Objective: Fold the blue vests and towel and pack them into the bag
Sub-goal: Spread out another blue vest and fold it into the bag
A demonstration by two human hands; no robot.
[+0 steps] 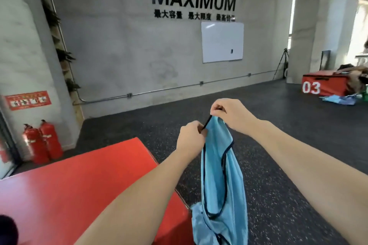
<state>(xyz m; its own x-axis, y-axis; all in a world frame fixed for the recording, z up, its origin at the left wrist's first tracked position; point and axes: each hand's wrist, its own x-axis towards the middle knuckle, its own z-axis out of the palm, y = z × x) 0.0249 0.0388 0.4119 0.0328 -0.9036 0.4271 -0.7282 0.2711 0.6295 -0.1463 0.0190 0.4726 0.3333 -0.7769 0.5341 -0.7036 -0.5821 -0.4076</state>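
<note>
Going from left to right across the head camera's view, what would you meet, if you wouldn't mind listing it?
Red fire extinguishers → red box → left hand → blue vest pinched by both hands → right hand → red box marked 03.

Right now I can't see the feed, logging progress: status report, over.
Left hand and right hand both pinch the blue vest at its top trim. Vest hangs unfolded beside the red box. No bag seen.
</note>
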